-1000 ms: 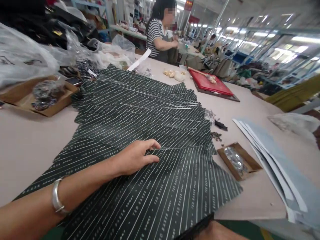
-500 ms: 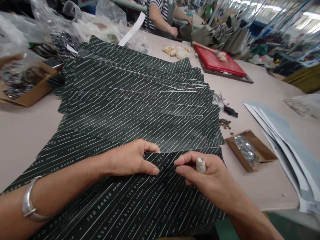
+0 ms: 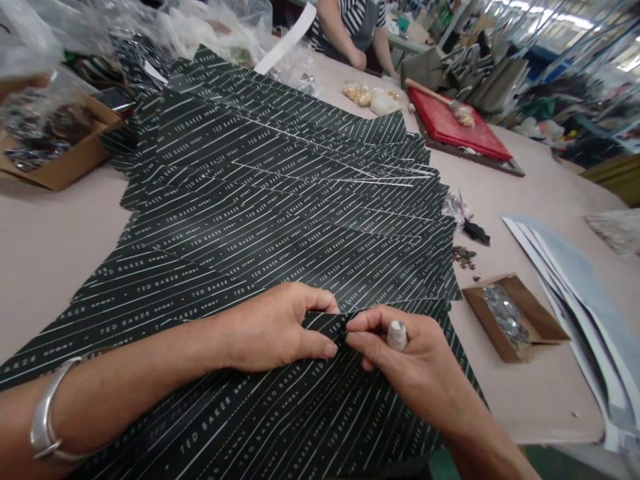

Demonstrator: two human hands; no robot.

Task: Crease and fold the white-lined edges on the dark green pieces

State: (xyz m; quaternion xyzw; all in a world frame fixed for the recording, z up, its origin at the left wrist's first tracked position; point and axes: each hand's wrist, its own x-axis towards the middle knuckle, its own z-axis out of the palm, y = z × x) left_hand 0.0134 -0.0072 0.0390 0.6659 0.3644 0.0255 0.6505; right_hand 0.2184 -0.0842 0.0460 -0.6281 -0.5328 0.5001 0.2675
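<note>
Dark fabric (image 3: 280,253) with white diagonal stripes and printed lettering lies in layered pieces in front of me. My left hand (image 3: 285,327) is closed on the raised edge of the nearest piece, thumb on the near side and fingers behind. Just right of it, my right hand (image 3: 400,347) pinches thumb and forefinger together at that same edge. What sits between those fingertips is too small and dark to make out. A whitish, blunt-ended wrapping or cap (image 3: 397,335) shows among the right hand's fingers.
Right of the fabric stand a small cardboard box (image 3: 537,313) of shiny metal pieces and long pale strips (image 3: 565,300). Loose brown bits (image 3: 464,257) lie nearby. Farther back are a red board (image 3: 460,127) and a person (image 3: 350,33). A larger box (image 3: 75,160) stands left.
My right hand has come closer to my left, its fingertips now at the fabric edge. Half a second ago a small dark piece showed in its pinch. The whole view has shifted slightly.
</note>
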